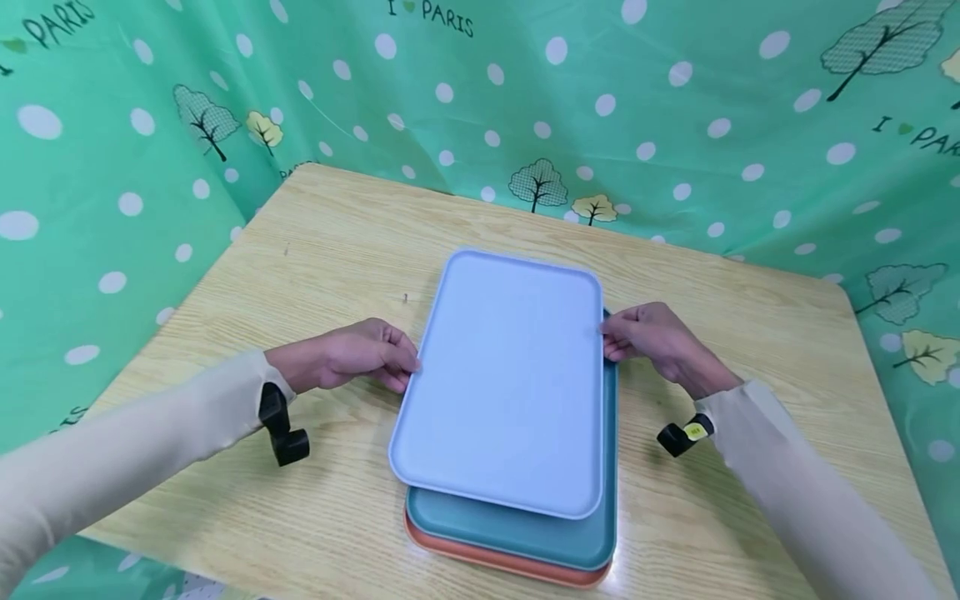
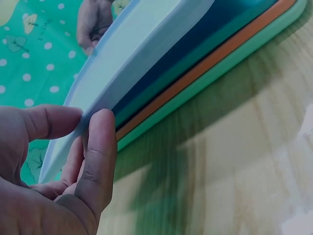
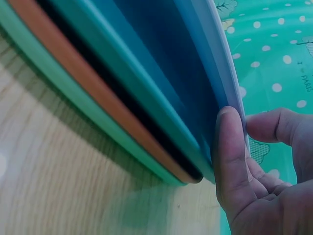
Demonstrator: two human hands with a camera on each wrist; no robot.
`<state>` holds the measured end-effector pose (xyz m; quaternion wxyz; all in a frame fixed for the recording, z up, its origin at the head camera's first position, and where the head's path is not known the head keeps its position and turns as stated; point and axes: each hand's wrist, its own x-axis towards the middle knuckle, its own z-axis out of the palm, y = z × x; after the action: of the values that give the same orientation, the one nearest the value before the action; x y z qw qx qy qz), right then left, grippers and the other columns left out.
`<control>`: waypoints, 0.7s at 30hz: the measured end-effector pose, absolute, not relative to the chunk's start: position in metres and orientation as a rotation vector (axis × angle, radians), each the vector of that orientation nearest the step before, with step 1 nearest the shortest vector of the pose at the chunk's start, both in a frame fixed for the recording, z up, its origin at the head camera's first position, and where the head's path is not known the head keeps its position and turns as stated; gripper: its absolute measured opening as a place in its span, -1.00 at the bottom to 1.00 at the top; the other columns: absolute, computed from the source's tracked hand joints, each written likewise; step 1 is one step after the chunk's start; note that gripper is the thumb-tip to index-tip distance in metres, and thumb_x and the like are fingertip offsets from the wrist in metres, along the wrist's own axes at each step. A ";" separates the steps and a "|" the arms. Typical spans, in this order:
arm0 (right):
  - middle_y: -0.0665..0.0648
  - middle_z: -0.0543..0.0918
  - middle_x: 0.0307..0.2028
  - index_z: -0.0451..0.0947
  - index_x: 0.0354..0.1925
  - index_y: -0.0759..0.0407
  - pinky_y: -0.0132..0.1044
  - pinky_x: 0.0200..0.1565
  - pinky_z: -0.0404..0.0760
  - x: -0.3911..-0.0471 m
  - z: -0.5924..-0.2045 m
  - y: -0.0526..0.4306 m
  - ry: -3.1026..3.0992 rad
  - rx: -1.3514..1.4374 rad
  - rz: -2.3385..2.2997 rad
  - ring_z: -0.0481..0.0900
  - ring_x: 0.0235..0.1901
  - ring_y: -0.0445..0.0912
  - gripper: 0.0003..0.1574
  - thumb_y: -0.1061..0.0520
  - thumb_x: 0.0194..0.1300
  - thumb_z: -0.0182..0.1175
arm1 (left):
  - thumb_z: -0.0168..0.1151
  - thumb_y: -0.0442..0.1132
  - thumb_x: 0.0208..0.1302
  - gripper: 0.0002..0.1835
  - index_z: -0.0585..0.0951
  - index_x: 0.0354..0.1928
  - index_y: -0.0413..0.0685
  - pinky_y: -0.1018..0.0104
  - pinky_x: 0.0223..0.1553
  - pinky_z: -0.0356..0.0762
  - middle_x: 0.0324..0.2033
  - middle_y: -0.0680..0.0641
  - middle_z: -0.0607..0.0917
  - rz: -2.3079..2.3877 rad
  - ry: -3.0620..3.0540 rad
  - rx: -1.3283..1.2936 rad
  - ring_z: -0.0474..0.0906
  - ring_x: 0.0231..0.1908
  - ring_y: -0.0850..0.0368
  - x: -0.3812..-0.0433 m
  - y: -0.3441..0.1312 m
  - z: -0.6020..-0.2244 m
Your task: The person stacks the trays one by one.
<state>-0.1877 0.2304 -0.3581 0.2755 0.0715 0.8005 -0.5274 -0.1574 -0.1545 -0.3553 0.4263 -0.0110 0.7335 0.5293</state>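
Note:
A light blue rectangular tray (image 1: 510,383) is held by its two long sides, raised over a stack of other trays. My left hand (image 1: 375,354) pinches its left rim, thumb on top and fingers beneath, as the left wrist view shows. On the opposite rim my right hand (image 1: 648,337) pinches in the same way. Under it lies a teal tray (image 1: 517,525), with a dark gap between the two in the right wrist view. Below the teal one come an orange tray (image 1: 510,565) and a green tray (image 2: 215,78), whose edges alone show.
The stack sits on a wood-grain table (image 1: 315,250). Behind and beside the table hangs a green curtain (image 1: 487,100) with white dots and printed trees. A black wrist camera (image 1: 285,429) is strapped to the left sleeve, another black camera (image 1: 682,435) to the right.

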 end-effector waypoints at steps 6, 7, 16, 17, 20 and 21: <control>0.00 0.63 -0.54 0.45 -0.07 0.51 -0.35 -0.28 0.67 -0.182 -0.359 0.234 2.164 0.186 -1.394 0.61 -0.49 -0.20 -0.57 0.13 0.30 0.09 | 0.18 -0.30 0.17 -0.82 0.56 -0.26 -0.31 0.28 -0.22 0.64 -0.47 -0.03 0.64 1.310 1.856 -0.033 0.62 -0.47 0.20 -0.152 -0.150 -0.358; 0.00 0.63 -0.54 0.45 -0.07 0.51 -0.35 -0.28 0.67 -0.182 -0.359 0.234 2.167 0.184 -1.388 0.61 -0.49 -0.20 -0.57 0.13 0.30 0.09 | 0.18 -0.30 0.17 -0.82 0.56 -0.26 -0.31 0.29 -0.23 0.64 -0.47 -0.03 0.64 1.311 1.857 -0.033 0.62 -0.48 0.20 -0.151 -0.150 -0.358; 0.00 0.64 -0.54 0.43 -0.06 0.53 -0.38 -0.30 0.66 -0.174 -0.356 0.240 2.162 0.189 -1.371 0.62 -0.48 -0.20 -0.57 0.15 0.29 0.09 | 0.19 -0.32 0.16 -0.83 0.57 -0.28 -0.31 0.31 -0.27 0.65 -0.49 -0.04 0.64 1.321 1.849 -0.034 0.62 -0.51 0.21 -0.146 -0.145 -0.359; 0.00 0.64 -0.54 0.43 -0.06 0.53 -0.38 -0.30 0.66 -0.173 -0.356 0.241 2.160 0.189 -1.372 0.62 -0.48 -0.20 -0.57 0.15 0.28 0.09 | 0.20 -0.32 0.15 -0.84 0.57 -0.28 -0.31 0.31 -0.27 0.65 -0.49 -0.04 0.64 1.321 1.846 -0.035 0.62 -0.51 0.21 -0.145 -0.144 -0.360; 0.01 0.64 -0.54 0.43 -0.08 0.53 -0.38 -0.30 0.66 -0.170 -0.357 0.243 2.148 0.191 -1.378 0.62 -0.48 -0.20 -0.58 0.15 0.28 0.09 | 0.20 -0.32 0.14 -0.84 0.58 -0.28 -0.32 0.32 -0.28 0.65 -0.50 -0.03 0.65 1.327 1.837 -0.037 0.62 -0.52 0.22 -0.143 -0.143 -0.360; 0.01 0.63 -0.54 0.43 -0.08 0.53 -0.38 -0.30 0.66 -0.169 -0.358 0.243 2.140 0.191 -1.385 0.61 -0.48 -0.20 -0.58 0.15 0.28 0.10 | 0.21 -0.33 0.14 -0.83 0.58 -0.28 -0.32 0.32 -0.28 0.65 -0.50 -0.04 0.65 1.329 1.835 -0.038 0.62 -0.52 0.22 -0.143 -0.142 -0.361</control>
<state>-0.1687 0.2432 -0.3576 0.2886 0.0717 0.8015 -0.5189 -0.1425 -0.1420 -0.3606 0.4242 -0.0150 0.7333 0.5311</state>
